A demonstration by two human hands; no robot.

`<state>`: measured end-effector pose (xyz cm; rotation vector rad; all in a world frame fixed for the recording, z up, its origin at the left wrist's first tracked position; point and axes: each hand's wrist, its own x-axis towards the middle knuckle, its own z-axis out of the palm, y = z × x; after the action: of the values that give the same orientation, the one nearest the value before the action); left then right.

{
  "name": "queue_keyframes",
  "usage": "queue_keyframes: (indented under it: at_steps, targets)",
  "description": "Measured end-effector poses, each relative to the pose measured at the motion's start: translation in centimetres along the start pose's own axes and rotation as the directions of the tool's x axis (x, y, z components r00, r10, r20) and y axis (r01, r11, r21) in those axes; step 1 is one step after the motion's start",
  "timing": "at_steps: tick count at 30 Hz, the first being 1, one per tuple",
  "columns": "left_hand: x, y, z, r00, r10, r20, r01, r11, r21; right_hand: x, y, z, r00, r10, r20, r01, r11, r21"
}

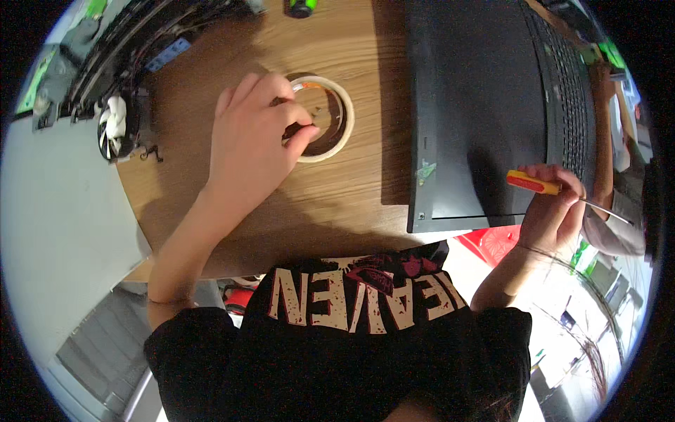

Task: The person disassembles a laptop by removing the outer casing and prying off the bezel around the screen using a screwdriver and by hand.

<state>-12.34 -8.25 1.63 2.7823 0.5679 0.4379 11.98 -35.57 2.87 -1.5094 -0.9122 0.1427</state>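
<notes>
My left hand [256, 137] reaches over a roll of cream tape [349, 116] lying flat on the wooden table. Its thumb and forefinger are pinched together at the roll's inner edge; whatever they hold is too small to make out. A few tiny dark bits [318, 111] lie inside the ring. My right hand [552, 218] is closed round a screwdriver [532, 183] with a yellow and red handle, its thin metal shaft pointing right, away from the roll. That hand is by the near right corner of an opened black laptop [485, 98], its dark screen panel toward the middle.
The laptop's keyboard [562, 84] runs along the right. A green and black object [301, 7] stands at the table's far edge. Dark equipment and a white bundle [114, 118] are at the left. Another person's arm [603, 133] shows at the far right; a red stool [491, 243] is below.
</notes>
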Motion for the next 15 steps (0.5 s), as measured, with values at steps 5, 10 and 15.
queue_keyframes:
  at_steps: [5,10,15]
  targets:
    - [0.9,1.0,-0.2,0.994,-0.113,0.007,0.112,0.983,-0.144,-1.0,-1.1,0.2,0.995,0.102,-0.022,-0.101,0.993,0.065]
    - [1.3,4.4,-1.2,0.888,-0.349,0.298,0.396,0.253,-0.883,-0.6,-0.9,1.3,0.951,0.257,0.173,-0.299,0.614,0.73]
    - [2.6,8.1,0.1,0.846,0.06,0.531,0.47,-0.553,-0.688,-1.4,-1.3,2.6,0.927,0.179,0.331,-0.369,0.607,0.704]
